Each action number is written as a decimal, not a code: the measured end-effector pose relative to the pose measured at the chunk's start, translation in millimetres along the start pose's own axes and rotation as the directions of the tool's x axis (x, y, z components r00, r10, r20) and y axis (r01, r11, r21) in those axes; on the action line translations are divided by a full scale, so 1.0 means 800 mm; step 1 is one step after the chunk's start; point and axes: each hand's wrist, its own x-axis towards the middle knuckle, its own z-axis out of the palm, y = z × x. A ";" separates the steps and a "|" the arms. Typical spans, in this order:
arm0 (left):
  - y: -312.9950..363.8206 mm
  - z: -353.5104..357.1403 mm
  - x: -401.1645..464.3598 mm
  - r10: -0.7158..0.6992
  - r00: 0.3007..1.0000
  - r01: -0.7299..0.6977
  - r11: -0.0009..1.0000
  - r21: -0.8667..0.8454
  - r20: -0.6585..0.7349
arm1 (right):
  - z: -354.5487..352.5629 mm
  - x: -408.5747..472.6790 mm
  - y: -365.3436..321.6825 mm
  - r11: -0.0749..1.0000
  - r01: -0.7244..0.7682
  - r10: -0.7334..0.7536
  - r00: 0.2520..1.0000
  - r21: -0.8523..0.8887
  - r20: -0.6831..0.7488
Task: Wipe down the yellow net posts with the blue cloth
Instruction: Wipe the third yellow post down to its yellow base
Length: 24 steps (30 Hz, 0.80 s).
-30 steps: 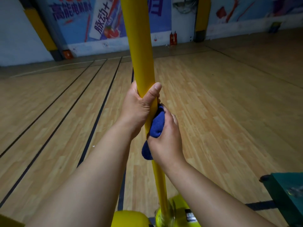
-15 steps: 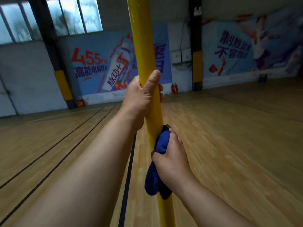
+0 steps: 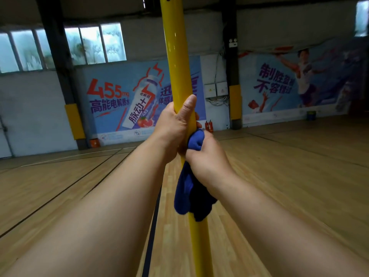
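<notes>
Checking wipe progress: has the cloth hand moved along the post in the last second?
Cannot tell: the camera tilted up, and the right hand with cloth sits just below the left hand as before.

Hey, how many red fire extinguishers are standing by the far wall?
2: both fire extinguishers stand side by side on the floor by the far wall, just right of the yellow post. Others may be hidden behind it.

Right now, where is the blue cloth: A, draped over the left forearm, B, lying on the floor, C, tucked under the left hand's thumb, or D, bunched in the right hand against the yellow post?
D: the right hand grips the blue cloth against the yellow post just below the left hand, which wraps the bare post; the cloth's loose end hangs down under the right wrist.
</notes>
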 end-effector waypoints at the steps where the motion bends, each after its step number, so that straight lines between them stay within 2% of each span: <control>1: 0.001 -0.001 0.000 0.003 1.000 -0.003 1.000 0.004 0.005 | 0.001 0.002 -0.001 1.000 0.004 -0.004 1.000 -0.011 0.004; 5: 0.005 -0.004 -0.002 0.008 1.000 -0.009 0.999 0.044 0.021 | 0.011 -0.006 0.019 0.998 0.015 -0.017 0.999 -0.054 -0.029; 15: 0.006 -0.004 -0.006 0.010 1.000 -0.011 0.995 0.098 0.005 | 0.036 -0.046 0.090 0.989 -0.082 0.073 0.995 -0.126 -0.072; 24: 0.012 -0.005 -0.015 0.006 1.000 -0.006 0.997 0.079 -0.002 | 0.023 -0.029 0.040 0.993 -0.011 0.000 0.996 -0.118 -0.091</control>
